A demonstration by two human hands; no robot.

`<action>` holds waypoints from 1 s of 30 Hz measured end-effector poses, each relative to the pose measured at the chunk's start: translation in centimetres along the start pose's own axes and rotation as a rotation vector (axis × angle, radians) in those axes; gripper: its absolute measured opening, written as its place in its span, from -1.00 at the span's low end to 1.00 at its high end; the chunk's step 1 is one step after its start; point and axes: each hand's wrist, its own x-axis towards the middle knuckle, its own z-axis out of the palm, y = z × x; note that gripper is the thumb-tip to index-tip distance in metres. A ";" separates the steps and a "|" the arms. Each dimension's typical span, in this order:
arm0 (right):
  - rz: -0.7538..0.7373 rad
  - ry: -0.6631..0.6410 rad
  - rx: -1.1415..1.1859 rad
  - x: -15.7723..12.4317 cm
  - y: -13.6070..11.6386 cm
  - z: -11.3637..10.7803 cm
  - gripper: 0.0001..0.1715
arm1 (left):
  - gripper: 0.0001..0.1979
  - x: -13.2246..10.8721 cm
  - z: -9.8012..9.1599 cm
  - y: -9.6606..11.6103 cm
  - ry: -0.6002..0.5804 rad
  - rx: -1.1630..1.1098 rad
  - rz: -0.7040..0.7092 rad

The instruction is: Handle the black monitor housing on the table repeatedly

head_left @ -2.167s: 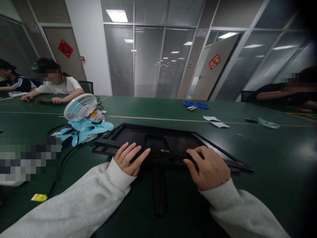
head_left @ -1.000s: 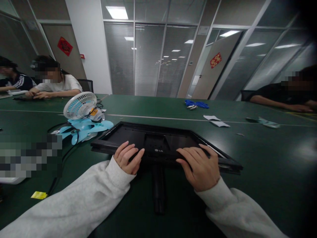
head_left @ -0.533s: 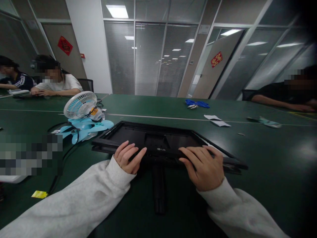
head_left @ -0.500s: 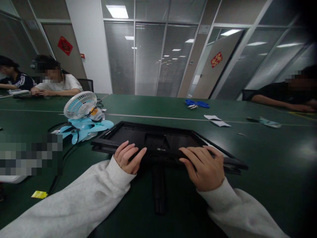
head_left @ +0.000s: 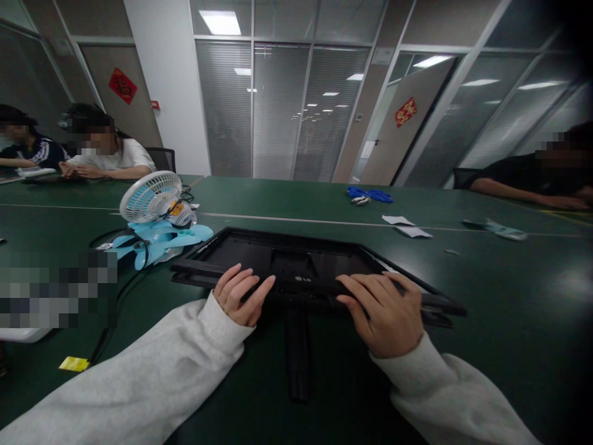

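Observation:
A black LG monitor (head_left: 259, 250) lies face down on the green table (head_left: 486, 290), its back panel up. Its black stand neck (head_left: 296, 355) sticks out toward me between my arms. My left hand (head_left: 241, 295) rests on the monitor's near edge, left of the logo, with its fingers stretched flat and together. My right hand (head_left: 382, 312) lies on the near edge to the right, fingers spread and pressed down on the panel. Neither hand wraps round anything. Both arms wear light grey sleeves.
A white and light-blue desk fan (head_left: 152, 201) with loose blue parts and a black cable (head_left: 115, 303) lies to the left. Blue gloves (head_left: 368, 194), paper scraps (head_left: 403, 225) and a yellow tag (head_left: 73, 363) are on the table. Other people sit far left and far right.
The monitor's right corner and my right hand have shifted slightly to the right over the last second. My left hand has stayed where it was.

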 end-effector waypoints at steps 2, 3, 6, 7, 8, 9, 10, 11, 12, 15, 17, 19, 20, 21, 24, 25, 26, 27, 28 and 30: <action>-0.004 0.007 -0.005 0.0 0.1 -0.1 -0.77 | -0.59 0.0 0.0 0.0 0.003 0.005 -0.002; -0.005 0.009 -0.007 0.0 0.1 -0.1 -0.77 | -0.60 0.1 0.0 0.0 0.006 0.008 -0.007; -0.006 0.005 -0.008 0.0 0.0 -0.1 -0.76 | -0.62 0.0 0.0 0.1 0.017 0.010 -0.014; -0.007 -0.001 -0.006 0.0 -0.1 0.0 -0.76 | -0.63 0.0 0.0 0.1 0.019 0.005 -0.018; -0.008 -0.010 -0.003 0.0 -0.2 0.0 -0.76 | -0.64 -0.1 0.1 0.1 0.021 -0.003 -0.023; -0.011 -0.019 0.002 -0.1 -0.3 0.1 -0.76 | -0.65 -0.1 0.1 0.1 0.023 -0.012 -0.027; -0.015 -0.026 0.007 -0.1 -0.4 0.2 -0.76 | -0.67 -0.2 0.1 0.1 0.022 -0.020 -0.029; -0.018 -0.030 0.010 -0.1 -0.5 0.2 -0.75 | -0.67 -0.2 0.1 0.1 0.021 -0.026 -0.030; -0.017 -0.031 0.010 -0.2 -0.6 0.2 -0.75 | -0.68 -0.3 0.1 0.1 0.017 -0.029 -0.028; -0.016 -0.027 0.006 -0.1 -0.6 0.2 -0.74 | -0.67 -0.3 0.1 0.0 0.005 -0.030 -0.017; -0.017 -0.025 0.001 0.0 -0.4 0.1 -0.75 | -0.66 -0.3 0.0 0.0 -0.003 -0.031 -0.015; -0.020 -0.026 -0.010 0.1 -0.1 0.0 -0.75 | -0.64 -0.3 -0.1 0.0 -0.005 -0.025 -0.010; -0.020 -0.028 -0.015 0.2 0.0 0.0 -0.76 | -0.63 -0.2 -0.1 0.0 -0.004 -0.020 -0.009; -0.019 -0.028 -0.020 0.2 0.2 -0.1 -0.76 | -0.63 -0.2 -0.1 0.0 -0.001 -0.013 -0.010; -0.012 -0.039 -0.020 0.3 0.3 -0.1 -0.77 | -0.62 -0.2 0.0 0.0 -0.004 -0.006 -0.010; -0.011 -0.042 -0.017 0.3 0.3 0.0 -0.77 | -0.62 -0.2 0.0 -0.1 -0.006 -0.007 -0.008; -0.010 -0.047 -0.013 0.3 0.3 0.0 -0.77 | -0.62 -0.2 0.0 -0.1 -0.006 -0.011 -0.006; -0.010 -0.052 -0.007 0.3 0.2 0.0 -0.77 | -0.61 -0.2 0.0 -0.1 -0.007 -0.014 -0.005; -0.010 -0.058 0.002 0.3 0.1 0.0 -0.77 | -0.61 -0.1 0.0 -0.2 -0.004 -0.018 -0.005; -0.010 -0.076 0.029 0.4 0.0 0.0 -0.77 | -0.60 -0.1 0.0 -0.3 -0.010 -0.029 -0.010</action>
